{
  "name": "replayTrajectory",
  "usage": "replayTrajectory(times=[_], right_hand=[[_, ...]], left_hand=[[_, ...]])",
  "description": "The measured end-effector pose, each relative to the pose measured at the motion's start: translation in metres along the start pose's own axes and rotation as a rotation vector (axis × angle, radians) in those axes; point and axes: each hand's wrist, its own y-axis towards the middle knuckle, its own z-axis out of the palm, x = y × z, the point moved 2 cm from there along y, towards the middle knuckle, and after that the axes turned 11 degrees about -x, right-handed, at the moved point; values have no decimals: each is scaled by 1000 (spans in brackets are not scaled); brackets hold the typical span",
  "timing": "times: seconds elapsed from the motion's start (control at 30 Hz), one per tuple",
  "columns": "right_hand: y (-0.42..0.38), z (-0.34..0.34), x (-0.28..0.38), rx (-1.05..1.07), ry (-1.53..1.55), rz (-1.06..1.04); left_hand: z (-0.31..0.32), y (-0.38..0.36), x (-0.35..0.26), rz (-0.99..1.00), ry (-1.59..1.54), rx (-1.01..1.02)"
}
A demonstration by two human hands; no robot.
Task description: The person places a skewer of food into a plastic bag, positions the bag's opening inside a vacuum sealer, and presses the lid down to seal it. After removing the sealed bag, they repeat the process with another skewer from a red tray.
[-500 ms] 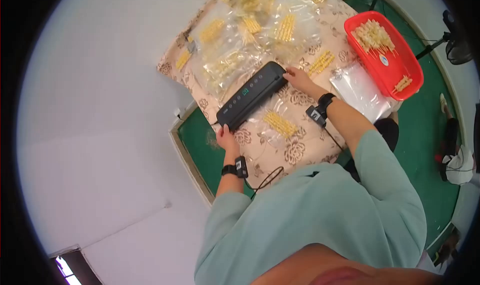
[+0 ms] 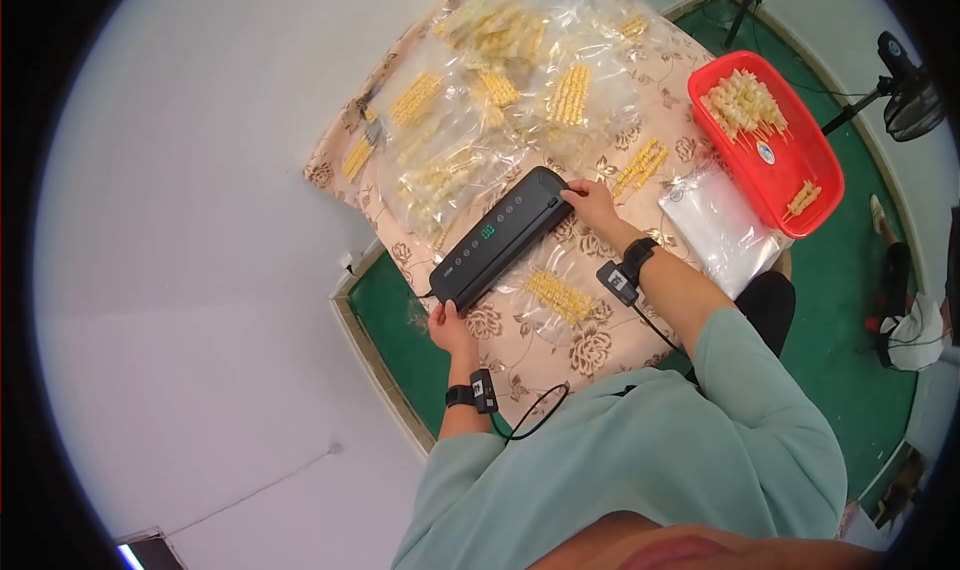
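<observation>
A black vacuum sealer (image 2: 500, 238) with a lit green display lies slantwise on the flowered cloth. My left hand (image 2: 453, 330) grips its near left end, fingertips on the edge. At the far right end, the fingers of my right hand (image 2: 592, 205) are closed on the corner. A clear plastic bag holding yellow corn-like skewers (image 2: 560, 296) sticks out from the sealer's near side, flat on the cloth. Whether the bag's mouth is inside the sealer is hidden. Close to my right hand are a few loose yellow skewers (image 2: 640, 167).
Filled clear bags of skewers (image 2: 570, 95) cover the far part of the cloth-covered table (image 2: 590, 355). Flat clear bags (image 2: 720, 230) lie at the right beside a red tub (image 2: 800, 185) with pale skewers. A black fan (image 2: 912, 100) stands beyond. Cables hang from both wrists.
The camera view has shifted, so the table and sealer appear lower. Both hands stay at the ends of the vacuum sealer, and the bag keeps its place beside it.
</observation>
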Motion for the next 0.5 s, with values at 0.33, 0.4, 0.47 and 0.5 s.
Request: replayTrajectory(times=[0.33,0.4,0.47,0.5], right_hand=[[2,4,-6,-5,17,-77],[-4,0,-3,-4,18,-79],[3,6,-6,-10,-8,-89],[4,6,-5,-15,-37,-92]], left_hand=[[1,14,9,-147,-59,-38],[0,16,5,-189,-85,-31],[6,16,-2,-228,-118,-16],[8,11,-10,-251,-72,-21]])
